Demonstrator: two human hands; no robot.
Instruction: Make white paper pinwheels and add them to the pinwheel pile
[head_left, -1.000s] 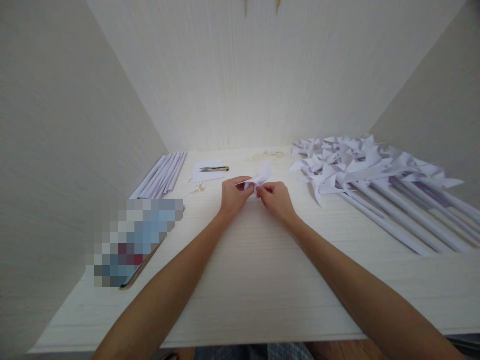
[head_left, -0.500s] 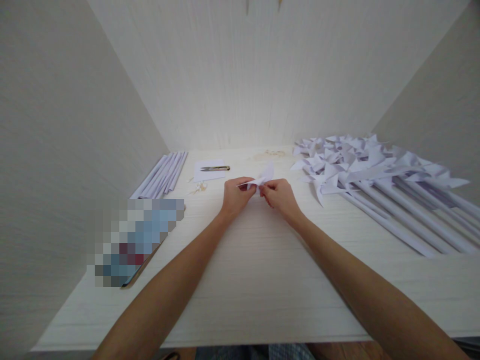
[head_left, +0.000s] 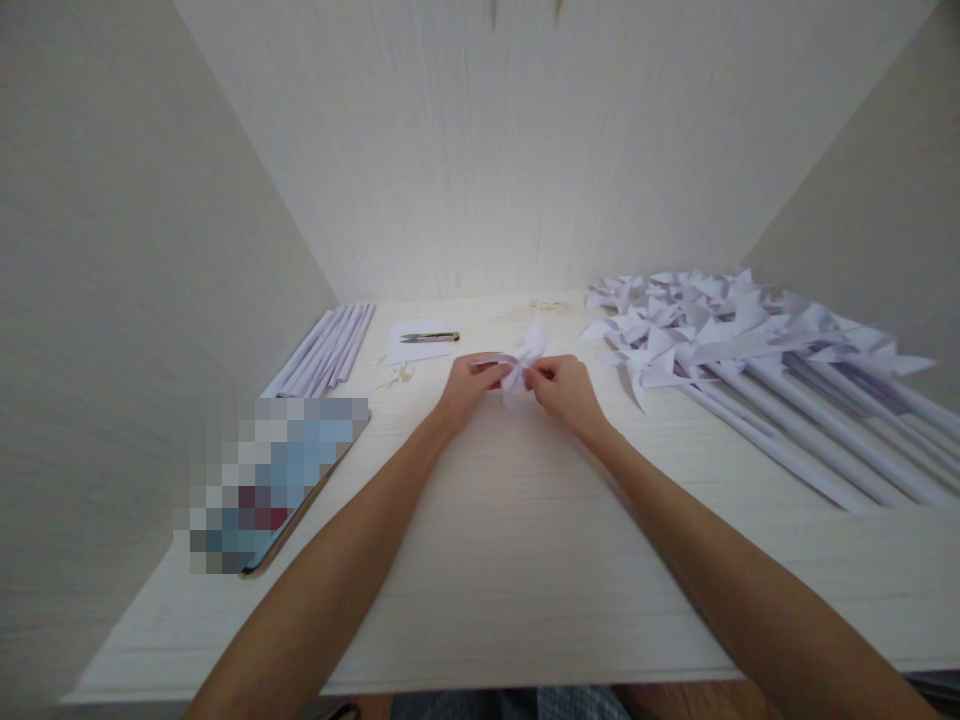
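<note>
Thin, matt white paper makes up the curled piece, the pinwheels, the smooth rolled tubes and the flat sheet. The snips have grey metal blades and a brassy handle. The bench is pale, matt and wood-grained; the floor, barely visible, looks like brown wood.

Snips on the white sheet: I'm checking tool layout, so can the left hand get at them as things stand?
Probably yes: the snips lie uncovered on the white sheet, near the left hand, with nothing visible between. That hand holds curled paper, though, so it may need to let go first.
</note>
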